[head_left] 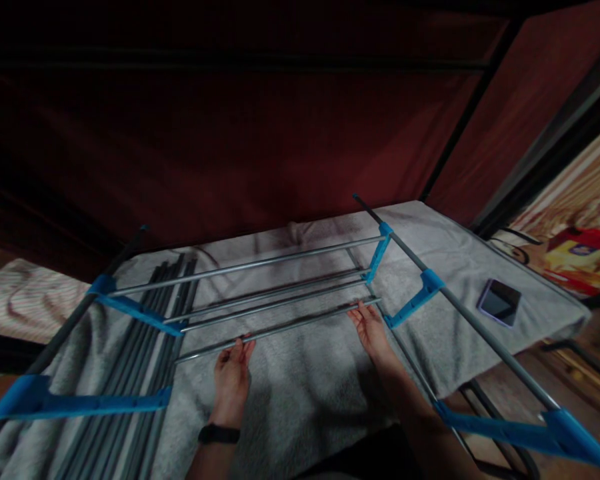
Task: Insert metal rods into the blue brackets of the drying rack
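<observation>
Metal rod (300, 322): spans between the blue brackets (135, 309), nearer me than the other crossbars (275, 306).
Left hand (234, 373): nearly closed, my fingertips pinching the rod's left part.
Right hand (370, 330): loosely curled, fingertips gripping near its right end.
Handling: probably light, stiff, smooth; best held towards both ends.

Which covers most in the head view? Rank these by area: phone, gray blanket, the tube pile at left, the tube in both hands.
1. Gray blanket
2. Tube pile
3. Phone and held tube: too close to rank, one short and broad, the other long and thin.
</observation>
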`<state>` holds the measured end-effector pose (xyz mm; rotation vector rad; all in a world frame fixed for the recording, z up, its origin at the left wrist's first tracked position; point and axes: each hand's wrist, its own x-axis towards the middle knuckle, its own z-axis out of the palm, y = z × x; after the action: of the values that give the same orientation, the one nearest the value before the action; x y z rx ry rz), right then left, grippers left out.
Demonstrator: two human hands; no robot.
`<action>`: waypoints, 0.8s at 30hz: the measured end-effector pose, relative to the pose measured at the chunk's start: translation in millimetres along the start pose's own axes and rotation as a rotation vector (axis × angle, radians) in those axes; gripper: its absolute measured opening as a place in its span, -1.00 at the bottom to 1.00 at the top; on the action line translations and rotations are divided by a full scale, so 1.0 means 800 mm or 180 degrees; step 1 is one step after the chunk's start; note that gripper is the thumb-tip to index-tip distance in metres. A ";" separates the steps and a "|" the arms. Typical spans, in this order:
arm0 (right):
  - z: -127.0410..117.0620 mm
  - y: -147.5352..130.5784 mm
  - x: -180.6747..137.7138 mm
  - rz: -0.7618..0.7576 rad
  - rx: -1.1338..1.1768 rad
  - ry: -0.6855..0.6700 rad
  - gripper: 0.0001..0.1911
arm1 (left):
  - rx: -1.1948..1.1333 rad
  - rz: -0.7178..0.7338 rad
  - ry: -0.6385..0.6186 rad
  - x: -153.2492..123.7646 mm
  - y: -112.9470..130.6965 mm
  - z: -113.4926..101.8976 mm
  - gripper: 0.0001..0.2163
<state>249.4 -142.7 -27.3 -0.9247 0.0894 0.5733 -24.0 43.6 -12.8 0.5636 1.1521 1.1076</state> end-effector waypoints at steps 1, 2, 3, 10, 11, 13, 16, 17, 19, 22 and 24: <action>0.001 0.000 0.000 -0.0011 0.0010 -0.0001 -0.73 | 0.0037 0.0029 -0.0014 0.001 -0.001 -0.001 -0.73; 0.001 -0.001 0.000 -0.0018 0.0025 -0.0011 -0.73 | 0.0073 0.0053 -0.0031 0.002 -0.001 -0.003 -0.72; 0.002 -0.002 0.000 -0.0019 0.0046 -0.0030 -0.74 | 0.0111 0.0078 -0.0058 0.004 -0.002 -0.004 -0.72; 0.010 -0.013 0.010 -0.0146 0.0194 -0.0097 -0.75 | 0.0135 0.0084 -0.0051 0.006 -0.003 -0.006 -0.72; 0.009 -0.012 0.012 -0.0158 0.0196 -0.0079 -0.75 | 0.0118 0.0078 -0.0043 0.005 -0.002 -0.006 -0.72; 0.006 -0.008 0.013 -0.0178 0.0194 -0.0015 -0.77 | 0.0124 0.0075 -0.0059 0.004 -0.001 -0.005 -0.73; -0.001 0.000 0.015 -0.0192 0.0155 0.0025 -0.78 | 0.0146 0.0061 -0.0094 0.002 0.001 -0.005 -0.75; -0.004 0.002 0.016 -0.0198 0.0128 0.0016 -0.79 | 0.0164 0.0057 -0.0119 0.001 0.002 -0.004 -0.75; -0.008 0.005 0.018 -0.0210 0.0040 -0.0020 -0.79 | 0.0209 0.0044 -0.0168 -0.001 0.004 -0.002 -0.73; -0.014 0.008 0.024 -0.0263 -0.0130 -0.0047 -0.79 | 0.0143 -0.0012 -0.0109 -0.004 0.008 0.002 -0.72; -0.016 0.009 0.028 -0.0309 -0.0217 -0.0079 -0.78 | 0.0007 -0.0115 -0.0027 -0.006 0.009 0.005 -0.73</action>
<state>266.4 -139.7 -47.5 -0.9825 0.0026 0.5001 -23.6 43.1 -3.2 0.5467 1.1519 1.0722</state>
